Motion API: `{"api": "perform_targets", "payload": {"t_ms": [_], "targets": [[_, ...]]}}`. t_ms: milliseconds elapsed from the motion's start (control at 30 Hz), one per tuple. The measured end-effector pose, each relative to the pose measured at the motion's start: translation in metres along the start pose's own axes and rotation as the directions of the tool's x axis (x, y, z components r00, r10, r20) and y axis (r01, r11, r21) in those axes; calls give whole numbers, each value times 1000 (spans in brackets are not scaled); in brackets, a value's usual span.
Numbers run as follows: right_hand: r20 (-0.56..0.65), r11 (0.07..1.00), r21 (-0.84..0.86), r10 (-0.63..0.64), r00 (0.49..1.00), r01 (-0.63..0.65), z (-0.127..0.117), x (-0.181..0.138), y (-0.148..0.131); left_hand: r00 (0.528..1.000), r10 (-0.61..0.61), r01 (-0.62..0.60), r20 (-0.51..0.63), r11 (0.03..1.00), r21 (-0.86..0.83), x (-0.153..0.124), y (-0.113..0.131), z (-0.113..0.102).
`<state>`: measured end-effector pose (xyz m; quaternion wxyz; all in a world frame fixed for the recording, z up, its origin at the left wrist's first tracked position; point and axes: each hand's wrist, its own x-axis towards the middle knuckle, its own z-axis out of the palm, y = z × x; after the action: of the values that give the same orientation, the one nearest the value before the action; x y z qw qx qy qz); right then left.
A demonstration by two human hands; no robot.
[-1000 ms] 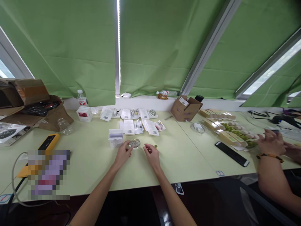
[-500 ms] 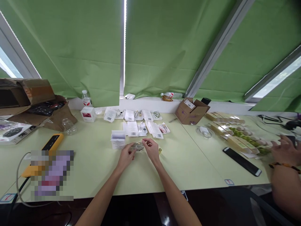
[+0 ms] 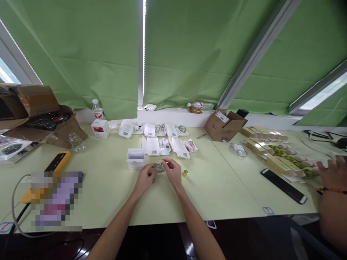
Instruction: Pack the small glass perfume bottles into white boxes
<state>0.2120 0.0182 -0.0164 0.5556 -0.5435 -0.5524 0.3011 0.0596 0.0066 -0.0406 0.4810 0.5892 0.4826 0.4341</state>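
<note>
A clear glass bottle with a gold-coloured neck, which looks like a perfume bottle point(image 3: 158, 167), lies tilted between my hands just above the table. My left hand point(image 3: 144, 177) is closed around its left side. The fingers of my right hand point(image 3: 173, 173) are pinched at its neck end, and they partly hide it. Just right of that hand a small gold cap point(image 3: 185, 173) rests on the table. An open white box point(image 3: 136, 160) stands behind my left hand. Farther back lie several white cartons point(image 3: 153, 147) with barcodes, beside small glass bottles point(image 3: 164, 144).
A brown cardboard box point(image 3: 225, 125) stands at the back. To the right lie a coiled white cable point(image 3: 239, 150), a dark phone point(image 3: 284, 186) and egg-carton-like trays point(image 3: 287, 159), near another person's hand point(image 3: 334, 176). At left are a yellow power strip point(image 3: 58, 162) and a white box point(image 3: 100, 129).
My right fingers have curled lower on the bottle's neck end, and the gold cap shows more fully. The other person's hand has opened out. The view has shifted slightly.
</note>
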Motion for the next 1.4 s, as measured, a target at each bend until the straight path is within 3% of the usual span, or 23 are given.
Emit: {"api": "perform_targets", "payload": {"t_ms": [600, 1400], "targets": [[25, 993, 90, 70, 997, -72, -1, 2, 0, 999, -45, 46, 13, 999, -11, 1, 4, -1], [-15, 999, 34, 28, 999, -28, 0, 8, 2, 995, -76, 73, 62, 996, 57, 14, 0, 1]]}}
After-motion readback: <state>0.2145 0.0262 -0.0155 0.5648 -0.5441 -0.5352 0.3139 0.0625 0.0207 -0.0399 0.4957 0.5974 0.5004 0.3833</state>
